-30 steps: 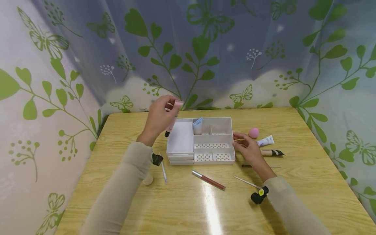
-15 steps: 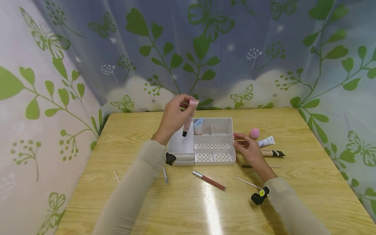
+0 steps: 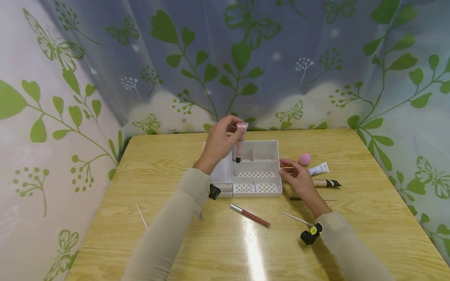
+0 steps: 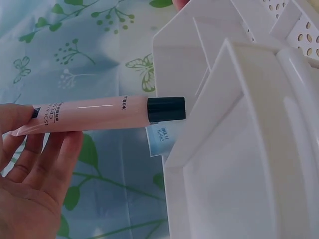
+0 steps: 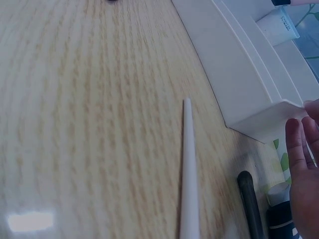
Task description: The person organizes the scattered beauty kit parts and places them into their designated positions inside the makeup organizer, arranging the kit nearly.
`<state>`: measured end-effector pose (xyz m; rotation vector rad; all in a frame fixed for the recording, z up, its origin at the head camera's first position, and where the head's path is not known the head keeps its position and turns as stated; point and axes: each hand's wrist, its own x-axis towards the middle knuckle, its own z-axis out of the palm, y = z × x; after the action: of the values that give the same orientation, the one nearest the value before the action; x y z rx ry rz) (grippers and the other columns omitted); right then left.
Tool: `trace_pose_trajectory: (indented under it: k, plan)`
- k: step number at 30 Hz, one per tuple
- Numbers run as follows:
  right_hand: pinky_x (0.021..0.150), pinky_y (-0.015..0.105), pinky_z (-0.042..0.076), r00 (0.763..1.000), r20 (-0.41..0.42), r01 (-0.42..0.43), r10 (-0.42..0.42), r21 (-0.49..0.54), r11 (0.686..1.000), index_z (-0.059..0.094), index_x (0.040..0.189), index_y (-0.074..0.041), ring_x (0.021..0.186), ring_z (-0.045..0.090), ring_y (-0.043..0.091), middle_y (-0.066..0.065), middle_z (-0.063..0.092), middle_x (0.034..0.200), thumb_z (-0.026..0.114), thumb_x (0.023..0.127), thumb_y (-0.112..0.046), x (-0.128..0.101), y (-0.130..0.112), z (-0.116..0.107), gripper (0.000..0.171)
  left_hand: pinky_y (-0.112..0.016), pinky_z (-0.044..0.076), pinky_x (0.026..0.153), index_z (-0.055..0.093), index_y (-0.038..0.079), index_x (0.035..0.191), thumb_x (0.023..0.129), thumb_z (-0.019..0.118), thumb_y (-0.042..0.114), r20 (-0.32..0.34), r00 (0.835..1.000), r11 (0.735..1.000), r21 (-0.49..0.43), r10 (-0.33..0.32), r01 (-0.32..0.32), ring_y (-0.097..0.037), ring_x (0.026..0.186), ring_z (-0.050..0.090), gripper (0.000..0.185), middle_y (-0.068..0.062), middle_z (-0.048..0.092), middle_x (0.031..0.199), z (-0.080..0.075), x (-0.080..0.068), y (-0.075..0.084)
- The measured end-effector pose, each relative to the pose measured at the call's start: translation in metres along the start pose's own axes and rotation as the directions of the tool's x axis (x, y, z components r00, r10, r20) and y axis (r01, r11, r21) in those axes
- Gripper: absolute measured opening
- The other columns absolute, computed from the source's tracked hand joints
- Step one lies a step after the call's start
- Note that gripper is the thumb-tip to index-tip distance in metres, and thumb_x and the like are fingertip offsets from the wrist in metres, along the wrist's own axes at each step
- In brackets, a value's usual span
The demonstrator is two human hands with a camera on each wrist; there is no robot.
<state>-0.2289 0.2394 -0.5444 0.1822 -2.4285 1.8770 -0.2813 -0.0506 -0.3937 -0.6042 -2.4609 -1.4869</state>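
1. Head view. I see the left hand point(image 3: 219, 142) pinching a pink tube point(image 3: 240, 141) by its flat end, dark cap hanging down over the organizer's point(image 3: 270, 147) far-left small compartment. This upright hold suits a narrow slot. The right hand point(image 3: 297, 177) rests with relaxed fingers against the organizer's right wall, grasping nothing, and I judge it steadies the box. A lip gloss point(image 3: 250, 216) lies near the table's point(image 3: 158, 164) front edge. A pink sponge point(image 3: 304, 159) and a white tube point(image 3: 318, 169) lie right of the organizer.

2. Left wrist view. The pink tube point(image 4: 94, 115) sits between thumb and fingers point(image 4: 47, 164). Its cap reaches the organizer's point(image 4: 239, 149) rim, above a small blue-printed tube point(image 4: 159, 139) standing inside.

3. Right wrist view. Fingertips point(image 5: 299, 144) touch the organizer's point(image 5: 239, 74) corner. A thin white stick point(image 5: 188, 169) and a dark pencil point(image 5: 249, 199) lie on the table point(image 5: 89, 124) beside it.

4. Change. A second ago the pink tube hung over the organizer's left edge; it now hangs further right, over the small compartment. The right hand has not shifted.
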Motion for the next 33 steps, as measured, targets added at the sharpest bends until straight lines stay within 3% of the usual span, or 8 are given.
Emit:
trace_pose_trajectory:
  k: [33]
  plan:
    - [0.094,0.009,0.053,1.000,0.013,-0.024,0.024,-0.027,0.999,0.060,0.151,0.004,0.112,0.064,0.002,0.030,0.063,0.145,0.069,0.107,-0.008,0.001,0.002,0.000,0.046,-0.037,0.063,0.098,0.068,0.008,0.128,0.110,0.067,0.016,0.022,0.999,0.999,-0.021,-0.040,0.040,-0.023,0.111,0.071,0.019,-0.007,0.072,0.125,0.034,0.003,-0.022]
